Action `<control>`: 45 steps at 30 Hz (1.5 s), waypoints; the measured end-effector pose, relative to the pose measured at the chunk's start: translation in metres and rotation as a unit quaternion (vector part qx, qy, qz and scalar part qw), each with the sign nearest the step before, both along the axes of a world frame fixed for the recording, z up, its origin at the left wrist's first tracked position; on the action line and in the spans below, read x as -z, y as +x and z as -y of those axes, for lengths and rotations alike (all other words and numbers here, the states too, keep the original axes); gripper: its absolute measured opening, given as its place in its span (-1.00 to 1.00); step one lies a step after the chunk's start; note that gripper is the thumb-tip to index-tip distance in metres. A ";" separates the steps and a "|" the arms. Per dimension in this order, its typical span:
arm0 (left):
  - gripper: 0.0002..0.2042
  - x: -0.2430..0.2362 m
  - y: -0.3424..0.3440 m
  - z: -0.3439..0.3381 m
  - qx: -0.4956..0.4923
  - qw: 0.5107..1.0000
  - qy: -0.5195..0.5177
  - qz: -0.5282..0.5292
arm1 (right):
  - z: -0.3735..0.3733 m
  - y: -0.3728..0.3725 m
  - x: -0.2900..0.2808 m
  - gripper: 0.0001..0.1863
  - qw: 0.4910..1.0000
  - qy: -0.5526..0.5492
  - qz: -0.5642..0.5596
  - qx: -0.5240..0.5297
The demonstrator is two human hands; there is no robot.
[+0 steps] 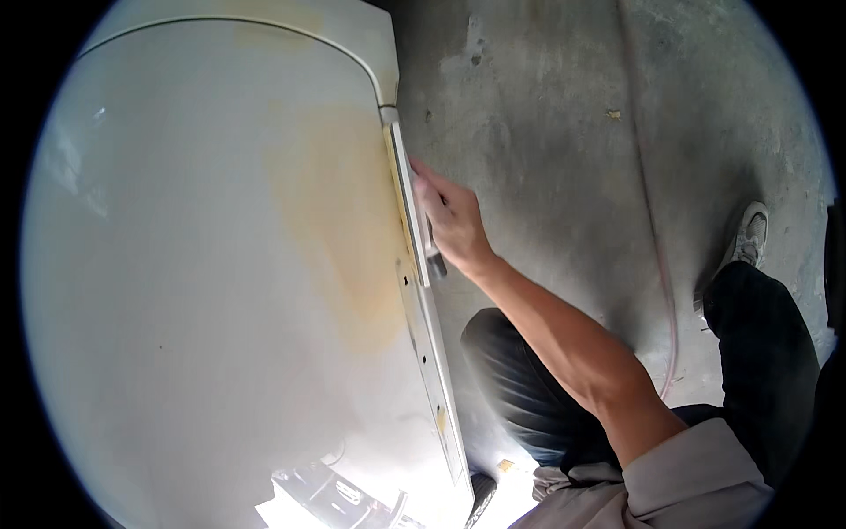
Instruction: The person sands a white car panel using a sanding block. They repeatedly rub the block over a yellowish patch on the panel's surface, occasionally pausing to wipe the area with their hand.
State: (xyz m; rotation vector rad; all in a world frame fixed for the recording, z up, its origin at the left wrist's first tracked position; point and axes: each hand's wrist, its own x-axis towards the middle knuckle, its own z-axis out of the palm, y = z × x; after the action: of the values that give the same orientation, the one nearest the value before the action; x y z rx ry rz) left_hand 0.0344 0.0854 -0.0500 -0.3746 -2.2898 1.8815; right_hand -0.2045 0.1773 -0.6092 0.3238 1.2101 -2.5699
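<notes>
My right hand point(451, 220) is closed around the grip of a long, narrow sanding board point(411, 207). The board's flat face lies along the side edge of a pale, glossy vehicle panel point(194, 264), and the dark end of its handle point(438, 266) shows just below my fingers. A smooth yellowish filler patch point(335, 212) spreads over the panel beside that edge. My fingertips are partly hidden behind the board. My left hand is out of the picture.
Small holes and a yellow smear point(441, 420) mark the panel's edge strip. A thin reddish hose point(652, 220) crosses the concrete floor point(546, 106) on the right. My bent knee point(498, 361) is close to the panel, and bright light glares off its lower end.
</notes>
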 end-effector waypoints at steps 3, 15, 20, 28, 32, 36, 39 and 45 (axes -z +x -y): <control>-0.67 0.005 -0.002 0.000 -0.002 1.000 0.005 -0.008 | 0.024 0.083 0.012 -0.53 0.996 0.075 -0.029 0.026; -0.63 0.015 -0.009 -0.012 0.004 0.999 -0.037 -0.005 | 0.022 0.076 0.005 -0.54 0.995 0.088 -0.029 0.043; -0.63 0.005 -0.016 -0.006 0.008 0.999 -0.027 0.018 | 0.023 0.050 0.001 -0.56 0.997 0.079 -0.004 0.026; -0.66 0.004 -0.010 0.001 -0.009 1.000 0.017 0.022 | 0.010 -0.014 0.007 -0.58 0.995 0.095 -0.027 0.019; -0.67 -0.001 -0.003 0.003 -0.019 1.000 0.021 0.013 | 0.001 0.122 0.000 -0.56 0.996 0.048 -0.024 -0.068; -0.68 0.003 -0.008 -0.001 -0.007 0.999 0.030 0.024 | -0.031 0.114 0.014 -0.51 0.982 -0.107 0.094 -0.124; -0.69 0.001 -0.010 0.007 0.003 0.999 0.043 0.034 | -0.057 0.055 0.009 -0.51 0.944 -0.130 0.304 -0.012; -0.70 -0.005 0.002 0.011 0.013 1.000 0.013 0.006 | -0.090 0.018 0.030 -0.55 0.890 -0.244 0.381 0.054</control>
State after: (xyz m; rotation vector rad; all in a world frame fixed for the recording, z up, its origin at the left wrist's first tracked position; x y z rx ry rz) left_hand 0.0365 0.0746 -0.0452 -0.4122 -2.3042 1.8398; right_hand -0.1866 0.2676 -0.6392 1.1546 0.2599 -2.3210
